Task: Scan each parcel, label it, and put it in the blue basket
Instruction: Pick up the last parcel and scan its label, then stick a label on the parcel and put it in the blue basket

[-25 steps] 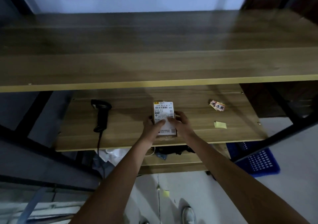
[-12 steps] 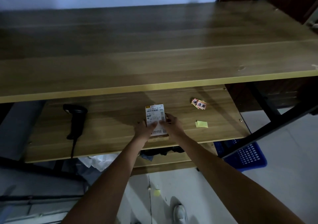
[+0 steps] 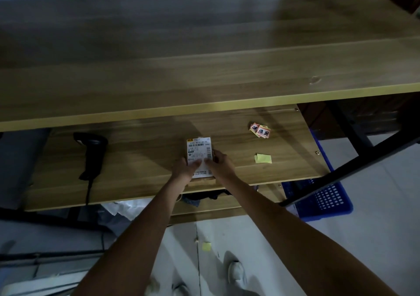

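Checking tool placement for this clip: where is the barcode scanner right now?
In the head view, the barcode scanner lies unheld on the left of the lower shelf, left of the parcel both hands hold.

One parcel [image 3: 199, 157], one scanner [image 3: 92, 154], one blue basket [image 3: 327, 201], two hands.

A deep upper shelf [image 3: 204, 68] overhangs the lower shelf's [image 3: 145, 177] back edge. Bare wood lies between the scanner [image 3: 92, 152], left, and the stickers [image 3: 260, 130], right.

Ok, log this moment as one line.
both hands hold parcel on lower shelf | scanner idle | basket waiting
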Tool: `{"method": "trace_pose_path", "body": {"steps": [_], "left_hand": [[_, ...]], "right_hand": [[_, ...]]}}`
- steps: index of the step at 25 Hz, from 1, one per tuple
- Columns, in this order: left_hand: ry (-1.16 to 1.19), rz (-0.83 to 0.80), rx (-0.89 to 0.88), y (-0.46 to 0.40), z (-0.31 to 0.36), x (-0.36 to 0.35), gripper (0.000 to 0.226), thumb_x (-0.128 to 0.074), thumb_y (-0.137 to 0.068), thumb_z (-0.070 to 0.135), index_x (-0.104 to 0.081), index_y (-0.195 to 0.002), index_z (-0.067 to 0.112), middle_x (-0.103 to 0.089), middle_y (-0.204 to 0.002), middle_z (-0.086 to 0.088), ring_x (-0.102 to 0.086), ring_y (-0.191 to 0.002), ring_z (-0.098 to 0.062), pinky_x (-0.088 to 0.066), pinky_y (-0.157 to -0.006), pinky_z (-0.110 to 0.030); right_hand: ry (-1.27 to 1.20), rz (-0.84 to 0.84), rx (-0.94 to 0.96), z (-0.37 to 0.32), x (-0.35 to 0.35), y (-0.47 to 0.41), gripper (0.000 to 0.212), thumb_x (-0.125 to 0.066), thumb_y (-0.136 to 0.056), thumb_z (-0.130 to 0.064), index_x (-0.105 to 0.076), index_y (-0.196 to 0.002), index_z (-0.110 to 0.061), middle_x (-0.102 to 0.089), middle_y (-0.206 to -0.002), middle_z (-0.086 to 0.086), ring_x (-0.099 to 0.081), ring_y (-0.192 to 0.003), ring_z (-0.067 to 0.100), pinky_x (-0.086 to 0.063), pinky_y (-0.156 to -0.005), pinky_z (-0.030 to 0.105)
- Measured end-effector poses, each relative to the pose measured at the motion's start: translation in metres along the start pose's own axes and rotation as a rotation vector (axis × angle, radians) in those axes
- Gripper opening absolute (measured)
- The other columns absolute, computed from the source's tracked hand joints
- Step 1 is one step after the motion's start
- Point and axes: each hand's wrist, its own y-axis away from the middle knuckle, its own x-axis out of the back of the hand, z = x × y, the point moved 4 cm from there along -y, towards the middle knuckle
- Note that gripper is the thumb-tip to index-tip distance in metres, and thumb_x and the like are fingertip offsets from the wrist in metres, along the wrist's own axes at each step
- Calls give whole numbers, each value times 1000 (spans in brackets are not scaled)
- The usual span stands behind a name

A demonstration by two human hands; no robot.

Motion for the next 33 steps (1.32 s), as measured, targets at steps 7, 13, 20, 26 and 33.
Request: {"method": "trace_pose_path", "body": {"steps": [7,13,20,26,33], "left_hand": [[21,21,42,9,4,-2,18,-63,-92,27,-55,-102,15,-63,-105,-7,-60,-93,-22,-49,-62,-25],[19,50,21,4,-3,-5,26,-61,-94,27,-59,-113,9,-66,-113,-10,-63,-91,-20,-49,-62,-24],[33,88,7,3,-7,-4,35,-62,-93,26,-57,-122,7,-65,-112,-6,-64,-96,-21,-51,-73,-29],[-9,124,23,2,-7,-3,42,-65,-91,30,-58,-123,3,-65,-119,-14,-67,-103,-28,-54,-77,-33],[-52,170,17,8,-4,-5,41,-64,-91,31,-59,-121,3,-67,-117,-15,-67,-101,-28,-54,-75,-32]], "right_hand": [[143,60,4,7,45,-27,31,-61,-87,-39,-66,-103,-13,-70,-95,4,-68,-90,24,-54,-74,37],[376,528,-185,29,171,-60,31,-52,-91,-30,-62,-111,-9,-69,-109,17,-65,-100,35,-53,-79,40],[386,482,-259,41,191,-79,37,-44,-96,-35,-60,-113,-6,-64,-105,10,-57,-95,26,-36,-72,30],[354,517,-210,45,193,-82,29,-52,-92,-27,-66,-111,-10,-68,-108,13,-65,-97,29,-54,-82,40],[275,536,-158,32,200,-73,27,-52,-92,-21,-69,-107,-7,-70,-107,17,-65,-99,33,-49,-77,36]]}}
